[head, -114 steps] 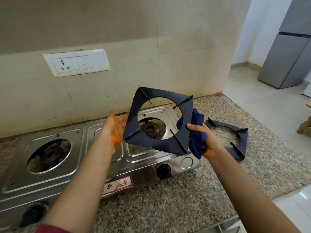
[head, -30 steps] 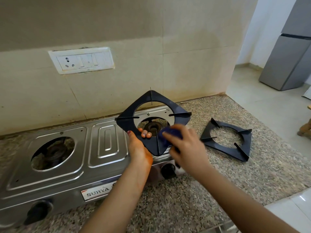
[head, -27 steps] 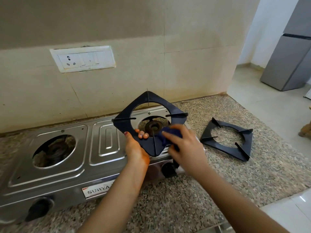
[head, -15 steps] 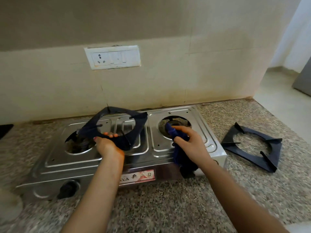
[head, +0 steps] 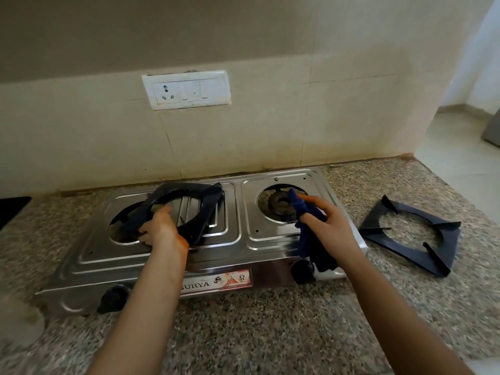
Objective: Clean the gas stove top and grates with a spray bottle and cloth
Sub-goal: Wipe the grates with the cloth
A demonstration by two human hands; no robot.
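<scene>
A steel two-burner gas stove (head: 238, 244) sits on a granite counter. My left hand (head: 159, 231) grips the near edge of a black square grate (head: 208, 204), tilted over the stove between the left burner opening and the centre panel. Over the front right part of the stove, my right hand (head: 332, 226) holds a dark blue cloth (head: 311, 239), which hangs down past the right knob. The right burner (head: 281, 205) is bare. A second black grate (head: 414, 234) lies flat on the counter to the right of the stove. No spray bottle is in view.
A tiled wall with a white switch plate (head: 186, 89) rises right behind the stove. The speckled counter (head: 270, 326) runs in front of the stove and ends at the right, where the floor shows. A dark object (head: 12, 209) sits at the far left edge.
My left hand has carried the grate leftward from over the right burner to the left half of the stove and lowered it. My right hand has come off the grate, keeping the cloth.
</scene>
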